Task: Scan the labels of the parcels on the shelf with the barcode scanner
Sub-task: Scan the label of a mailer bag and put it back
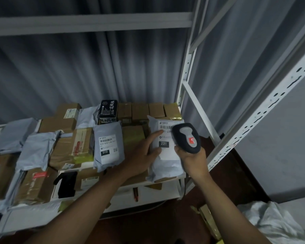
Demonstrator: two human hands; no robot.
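Observation:
A grey mailer parcel (165,166) lies at the right end of the shelf, its white label marked 231 (164,143) facing up. My left hand (143,154) rests on the parcel's left side, with the index finger stretched onto the label under the barcode and the thumb on the label's lower edge. My right hand (192,159) grips the handle of a dark grey barcode scanner (187,136), whose head hangs over the label's right side. A second grey mailer labelled 010 (107,147) lies to the left.
Several brown cardboard boxes (67,148) and grey mailers (37,150) cover the white shelf (148,192). A black box with white characters (108,110) stands at the back. A white slotted upright (253,120) rises at the right. A crumpled pale bag (278,224) lies on the floor.

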